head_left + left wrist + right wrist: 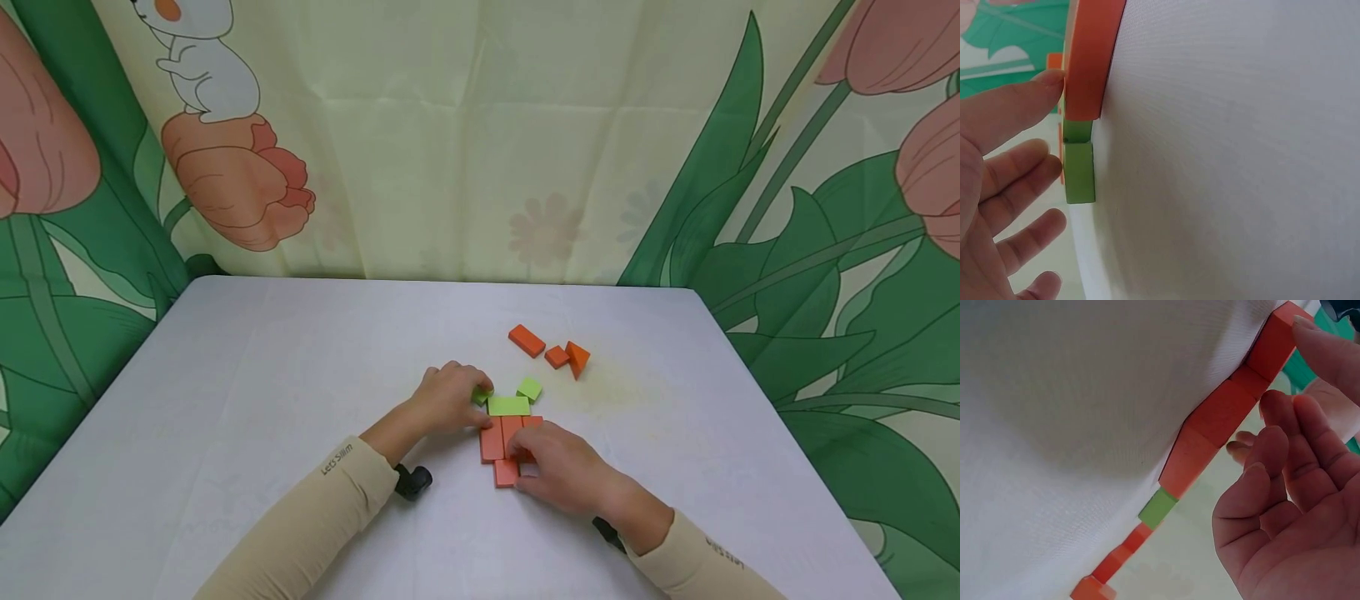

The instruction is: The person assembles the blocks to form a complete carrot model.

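Note:
Several red blocks (pixel 491 442) lie flat side by side, with a small red block (pixel 505 473) at their near edge. A green rectangular block (pixel 508 406) lies along their far edge. My left hand (pixel 450 400) is at the far left corner. In the left wrist view its thumb reaches the top of the red block (pixel 1088 69) and its fingertips touch the small green block (pixel 1080 174). My right hand (pixel 566 471) lies over the right side. In the right wrist view its thumb touches the small red block (pixel 1275 337), and its fingertips rest close over the neighbouring blocks.
A second small green block (pixel 529 388) lies at the far right corner of the group. Farther back are an orange-red rectangular block (pixel 527 341), a small orange-red block (pixel 557 357) and an orange triangular block (pixel 577 359). A printed curtain (pixel 465 150) stands behind the white table (pixel 300 358).

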The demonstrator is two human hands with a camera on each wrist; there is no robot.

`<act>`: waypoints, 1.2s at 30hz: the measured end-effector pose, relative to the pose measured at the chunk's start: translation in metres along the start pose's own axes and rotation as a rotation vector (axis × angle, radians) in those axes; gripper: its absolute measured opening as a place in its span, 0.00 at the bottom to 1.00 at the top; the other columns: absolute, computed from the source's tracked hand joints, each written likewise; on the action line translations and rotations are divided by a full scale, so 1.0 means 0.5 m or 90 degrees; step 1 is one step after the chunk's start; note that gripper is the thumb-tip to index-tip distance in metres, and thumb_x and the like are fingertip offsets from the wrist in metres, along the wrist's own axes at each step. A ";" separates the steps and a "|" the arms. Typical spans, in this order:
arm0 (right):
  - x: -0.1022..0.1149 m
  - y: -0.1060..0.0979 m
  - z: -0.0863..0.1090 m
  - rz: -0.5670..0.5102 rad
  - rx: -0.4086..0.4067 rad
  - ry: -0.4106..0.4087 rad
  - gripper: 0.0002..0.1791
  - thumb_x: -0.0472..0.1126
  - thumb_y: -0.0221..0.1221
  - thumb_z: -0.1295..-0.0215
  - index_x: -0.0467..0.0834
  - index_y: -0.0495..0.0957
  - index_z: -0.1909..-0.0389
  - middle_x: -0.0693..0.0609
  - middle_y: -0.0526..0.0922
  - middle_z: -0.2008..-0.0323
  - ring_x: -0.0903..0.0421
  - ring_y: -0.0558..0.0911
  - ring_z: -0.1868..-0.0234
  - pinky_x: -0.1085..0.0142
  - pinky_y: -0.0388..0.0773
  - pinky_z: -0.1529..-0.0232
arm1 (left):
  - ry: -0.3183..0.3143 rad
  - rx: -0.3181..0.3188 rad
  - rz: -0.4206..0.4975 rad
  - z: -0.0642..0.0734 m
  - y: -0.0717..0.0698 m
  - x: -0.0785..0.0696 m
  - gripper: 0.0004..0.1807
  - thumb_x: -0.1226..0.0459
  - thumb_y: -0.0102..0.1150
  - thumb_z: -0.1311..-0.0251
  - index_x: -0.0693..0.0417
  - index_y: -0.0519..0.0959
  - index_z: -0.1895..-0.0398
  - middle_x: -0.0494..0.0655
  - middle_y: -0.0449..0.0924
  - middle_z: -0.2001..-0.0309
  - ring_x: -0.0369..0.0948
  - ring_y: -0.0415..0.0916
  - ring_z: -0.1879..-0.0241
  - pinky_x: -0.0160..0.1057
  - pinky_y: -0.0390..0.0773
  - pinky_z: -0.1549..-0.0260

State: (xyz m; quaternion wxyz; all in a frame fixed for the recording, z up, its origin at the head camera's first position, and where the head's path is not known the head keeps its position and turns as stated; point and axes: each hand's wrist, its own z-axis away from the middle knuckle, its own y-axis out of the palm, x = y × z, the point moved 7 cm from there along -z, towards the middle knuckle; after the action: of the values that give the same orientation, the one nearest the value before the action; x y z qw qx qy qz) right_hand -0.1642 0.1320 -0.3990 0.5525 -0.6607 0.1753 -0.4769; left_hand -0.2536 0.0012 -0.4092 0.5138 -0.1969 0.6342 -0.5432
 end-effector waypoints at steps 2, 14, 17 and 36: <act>-0.001 0.001 0.000 0.000 0.001 0.000 0.17 0.41 0.72 0.42 0.46 0.79 0.54 0.58 0.79 0.59 0.58 0.74 0.55 0.60 0.77 0.52 | 0.001 0.000 -0.001 0.000 0.000 0.000 0.25 0.50 0.75 0.47 0.47 0.82 0.47 0.40 0.81 0.51 0.44 0.70 0.50 0.49 0.67 0.52; -0.063 -0.059 -0.020 -0.065 -0.018 0.111 0.26 0.41 0.71 0.41 0.43 0.77 0.42 0.52 0.79 0.48 0.53 0.76 0.52 0.57 0.77 0.53 | -0.009 0.002 0.000 0.002 0.002 -0.001 0.26 0.50 0.75 0.47 0.47 0.82 0.46 0.39 0.81 0.52 0.43 0.70 0.50 0.47 0.67 0.53; -0.102 -0.083 -0.033 -0.056 -0.043 0.137 0.28 0.41 0.70 0.39 0.42 0.76 0.39 0.48 0.78 0.44 0.49 0.77 0.51 0.55 0.77 0.53 | -0.007 0.000 0.000 0.004 -0.001 -0.003 0.26 0.51 0.75 0.47 0.48 0.82 0.46 0.40 0.81 0.52 0.43 0.70 0.50 0.47 0.66 0.53; -0.233 -0.137 -0.127 0.018 -0.047 0.188 0.28 0.40 0.64 0.34 0.37 0.73 0.35 0.39 0.75 0.38 0.37 0.67 0.34 0.41 0.62 0.35 | -0.001 0.000 0.003 0.008 -0.005 -0.003 0.26 0.49 0.75 0.46 0.47 0.82 0.46 0.39 0.81 0.49 0.44 0.70 0.48 0.49 0.66 0.51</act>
State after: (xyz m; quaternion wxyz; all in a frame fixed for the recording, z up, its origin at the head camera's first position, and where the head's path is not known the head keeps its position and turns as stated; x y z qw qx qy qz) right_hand -0.2932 0.2070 -0.3928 0.5024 -0.6006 0.2814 -0.5547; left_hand -0.2504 -0.0006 -0.4058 0.5152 -0.1958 0.6344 -0.5420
